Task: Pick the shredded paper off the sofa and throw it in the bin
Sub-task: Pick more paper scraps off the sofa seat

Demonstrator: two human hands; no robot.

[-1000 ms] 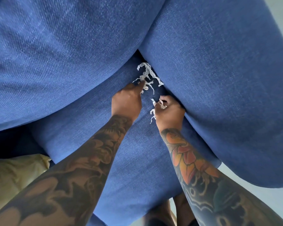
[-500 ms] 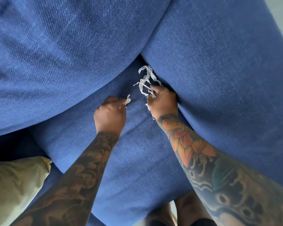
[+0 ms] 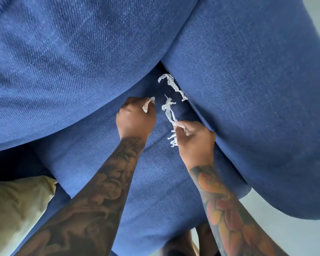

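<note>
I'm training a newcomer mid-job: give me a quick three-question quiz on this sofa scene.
1. True or false: the left hand holds a scrap of paper.
2. Where does the loose paper strip lie? A) on the tan cushion B) on the seat cushion by the armrest C) on the floor
3. Fill in: the right hand pinches a bunch of ____.

Key: 1 true; 2 B; 3 shredded paper.

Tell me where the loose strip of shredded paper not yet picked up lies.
In the head view, the loose strip lies right of centre on the seat cushion, against the sofa arm, beyond the right hand.
</note>
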